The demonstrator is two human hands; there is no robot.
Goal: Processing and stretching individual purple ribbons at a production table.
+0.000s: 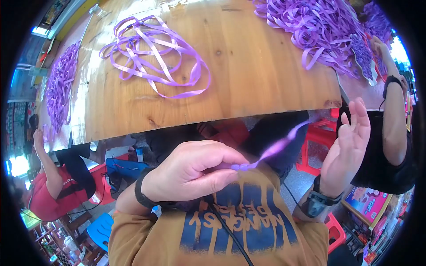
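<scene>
My left hand [195,170] is closed in front of my chest, pinching one end of a narrow purple ribbon [273,150] between thumb and fingers. The ribbon runs up and to the right from the pinch and looks blurred. My right hand [348,146] is raised to the right, palm up and fingers spread, holding nothing; the ribbon's far end stops short of it. Each of my wrists carries a black band. A loose tangle of purple ribbon [153,55] lies on the wooden table [248,66] above my hands.
A big heap of purple ribbons [310,26] covers the table's far right. More purple ribbon [60,86] lies on a table at the left, by a person in red [49,190]. A person in black [390,133] stands at the right. Red stools [317,144] and a blue stool [100,228] stand below.
</scene>
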